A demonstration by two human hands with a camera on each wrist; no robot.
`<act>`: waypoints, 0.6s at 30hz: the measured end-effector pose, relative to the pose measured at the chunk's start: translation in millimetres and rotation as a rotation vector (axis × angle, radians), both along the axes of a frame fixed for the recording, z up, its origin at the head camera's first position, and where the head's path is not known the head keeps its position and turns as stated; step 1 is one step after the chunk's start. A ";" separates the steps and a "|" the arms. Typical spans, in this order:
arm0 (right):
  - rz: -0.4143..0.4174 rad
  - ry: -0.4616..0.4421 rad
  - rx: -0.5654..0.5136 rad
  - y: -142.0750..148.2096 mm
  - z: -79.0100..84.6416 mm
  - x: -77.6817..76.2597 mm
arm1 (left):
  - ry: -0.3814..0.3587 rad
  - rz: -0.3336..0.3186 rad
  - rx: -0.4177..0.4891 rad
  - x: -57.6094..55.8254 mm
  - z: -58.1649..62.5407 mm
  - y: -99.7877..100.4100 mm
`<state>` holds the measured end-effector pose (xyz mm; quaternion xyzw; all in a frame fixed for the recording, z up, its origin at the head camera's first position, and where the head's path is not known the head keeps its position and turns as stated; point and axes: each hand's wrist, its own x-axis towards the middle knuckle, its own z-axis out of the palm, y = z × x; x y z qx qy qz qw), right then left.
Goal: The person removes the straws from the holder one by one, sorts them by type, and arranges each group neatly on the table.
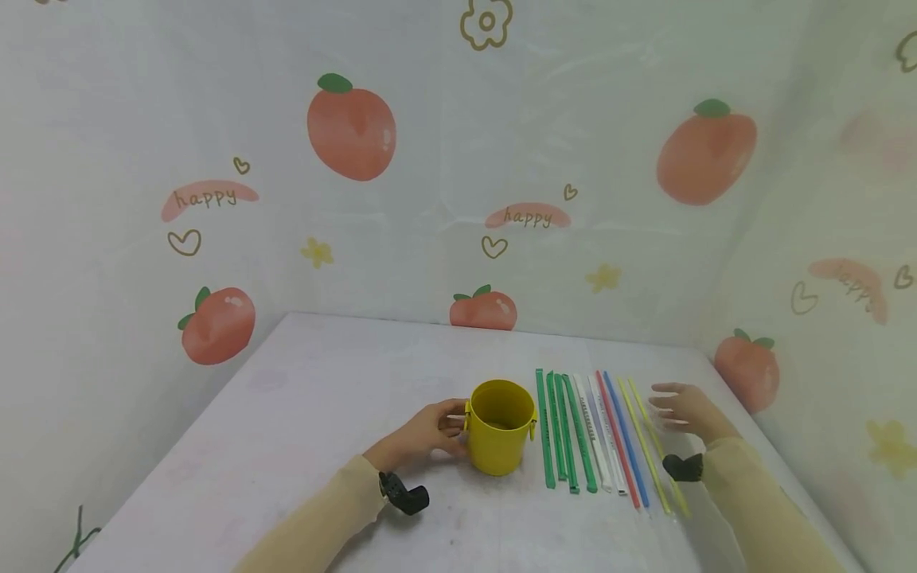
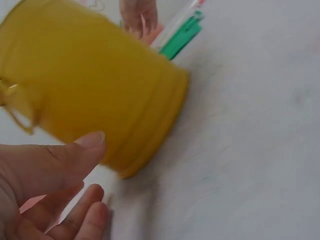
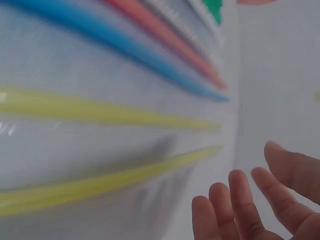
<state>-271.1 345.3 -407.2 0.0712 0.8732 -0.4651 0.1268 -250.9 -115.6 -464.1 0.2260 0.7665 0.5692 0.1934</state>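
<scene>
A small yellow bucket (image 1: 496, 446) with ring handles stands upright on the table. My left hand (image 1: 431, 430) is at its left side; in the left wrist view the thumb (image 2: 75, 155) overlaps the bucket's wall and the other fingers are loosely bent, not wrapped round it. To the right lies a row of wrapped drinking straws: several green (image 1: 562, 430), some white (image 1: 593, 438), a red (image 1: 618, 438), a blue (image 1: 626, 438) and two yellow (image 1: 646, 446). My right hand (image 1: 691, 410), holding nothing, is over the row's right end beside the yellow straws, fingers apart.
A pale cloth covers the table (image 1: 344, 358). Behind and at the sides hangs a white curtain (image 1: 423, 175) printed with red fruit, hearts and yellow flowers. A thin green cord (image 1: 77, 541) shows at the lower left corner.
</scene>
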 end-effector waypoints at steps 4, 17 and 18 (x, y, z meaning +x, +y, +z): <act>0.041 0.119 0.047 -16.0 14.6 -2.1 | 0.060 0.054 -0.061 -3.5 19.6 -13.6; 0.191 0.562 0.353 -103.3 31.6 14.3 | 0.599 0.348 -0.540 -2.4 72.2 -16.4; 0.195 0.578 0.371 -109.9 31.2 16.6 | 0.643 0.360 -0.581 -1.2 72.5 -14.9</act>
